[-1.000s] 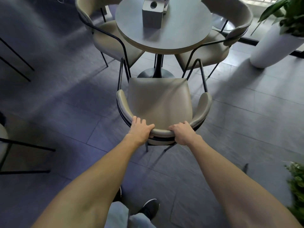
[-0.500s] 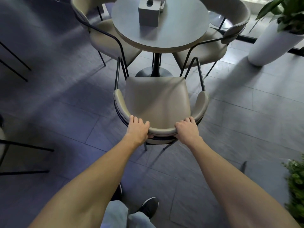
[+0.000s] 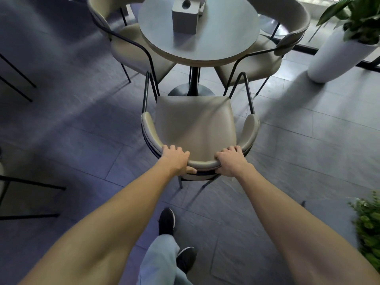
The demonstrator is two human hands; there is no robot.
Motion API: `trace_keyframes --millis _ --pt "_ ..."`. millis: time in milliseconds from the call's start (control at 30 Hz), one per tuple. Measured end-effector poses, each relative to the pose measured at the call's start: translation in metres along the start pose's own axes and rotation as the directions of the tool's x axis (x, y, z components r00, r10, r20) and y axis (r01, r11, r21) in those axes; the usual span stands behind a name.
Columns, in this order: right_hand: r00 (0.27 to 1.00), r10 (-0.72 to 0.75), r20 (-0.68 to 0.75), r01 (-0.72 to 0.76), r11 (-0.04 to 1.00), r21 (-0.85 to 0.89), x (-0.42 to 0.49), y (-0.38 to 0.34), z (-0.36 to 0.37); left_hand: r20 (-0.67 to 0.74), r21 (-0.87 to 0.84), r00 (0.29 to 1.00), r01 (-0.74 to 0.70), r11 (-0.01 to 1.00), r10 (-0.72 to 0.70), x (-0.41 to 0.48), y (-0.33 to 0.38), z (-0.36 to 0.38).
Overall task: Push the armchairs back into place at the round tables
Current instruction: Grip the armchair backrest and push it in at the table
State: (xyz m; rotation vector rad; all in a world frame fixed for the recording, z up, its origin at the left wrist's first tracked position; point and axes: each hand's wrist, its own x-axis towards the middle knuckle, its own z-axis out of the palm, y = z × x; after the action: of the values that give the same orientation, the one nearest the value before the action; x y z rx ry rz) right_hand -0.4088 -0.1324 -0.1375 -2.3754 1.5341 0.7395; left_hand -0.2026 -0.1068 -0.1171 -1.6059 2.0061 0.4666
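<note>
- The left hand is curled over the top of the backrest of the near chair, fingers draped on the inner side and thumb tucked under the rail.
- The right hand grips the same backrest just to the right, fingers wrapped over the top edge; a stretch of bare rail shows between the two hands.
- The chair faces the round surface, its seat front near the black pedestal base and not yet under the top.
- Two more beige chairs are tucked in at the far sides: one on the left, one on the right, their seats partly under the top.
- A grey block with a round hole stands on the surface.
- A white planter with green leaves stands on the tiled floor at the right; another plant shows at the lower right edge.
- Below, a black shoe is stepped forward, a second shoe behind it.
</note>
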Motion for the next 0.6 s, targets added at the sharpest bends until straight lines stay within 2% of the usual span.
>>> trace_keyframes --millis 67,133,300,433,600 --pt "0.999 -0.03 0.016 0.028 0.995 0.099 -0.003 0.012 -0.024 -0.045 -0.078 0.999 -0.03 0.996 0.027 0.004 0.001 -0.025" --pt "1.0 0.002 -0.024 0.001 0.992 0.13 -0.006 0.03 -0.054 -0.156 -0.075 0.988 -0.03 0.997 0.018 0.011 0.001 -0.059" --pt "0.972 0.16 -0.173 -0.157 0.987 0.031 -0.004 0.094 -0.135 -0.359 -0.067 0.932 0.016 0.998 -0.039 0.028 0.001 -0.152" --pt "0.933 0.249 -0.259 -0.253 0.967 0.016 -0.008 0.151 -0.189 -0.423 -0.076 0.906 0.004 0.997 -0.036 0.048 0.015 -0.224" --pt "0.909 0.288 -0.301 -0.306 0.952 -0.014 -0.012 0.232 -0.222 -0.479 -0.08 0.877 -0.016 0.997 -0.024 0.085 0.056 -0.289"
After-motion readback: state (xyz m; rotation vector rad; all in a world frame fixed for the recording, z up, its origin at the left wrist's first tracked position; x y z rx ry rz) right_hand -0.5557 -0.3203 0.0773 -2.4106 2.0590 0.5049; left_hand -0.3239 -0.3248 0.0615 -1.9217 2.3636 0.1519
